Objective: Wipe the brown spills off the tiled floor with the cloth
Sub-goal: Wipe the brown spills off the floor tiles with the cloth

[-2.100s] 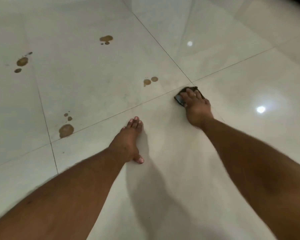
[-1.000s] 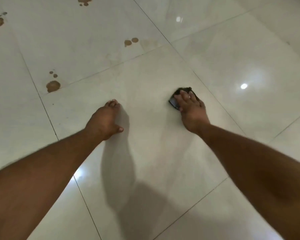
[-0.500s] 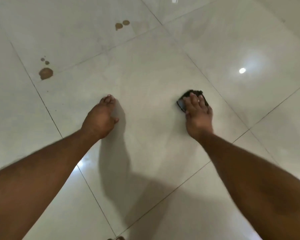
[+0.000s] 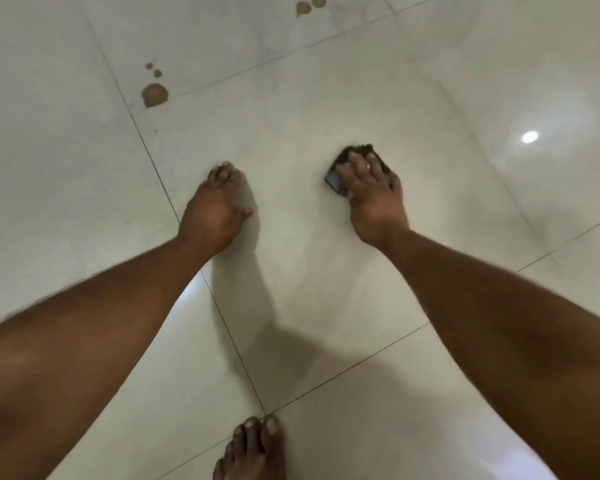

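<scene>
A dark cloth (image 4: 340,174) is pressed flat on the tiled floor (image 4: 447,81) under the straight fingers (image 4: 357,168) of the right hand (image 4: 373,199). To the left of the cloth, the left hand (image 4: 212,209) is rested on the floor, fingers extended and holding nothing. Brown spills (image 4: 154,94) lie farther off, beyond the left hand; a second pair (image 4: 309,5) sits at the top edge. Nearest the camera, behind the cloth, bare toes (image 4: 253,441) are seen.

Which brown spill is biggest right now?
The round puddle far-left, at the tile joint, below two small drops. The pair at the top edge is smaller.
</scene>
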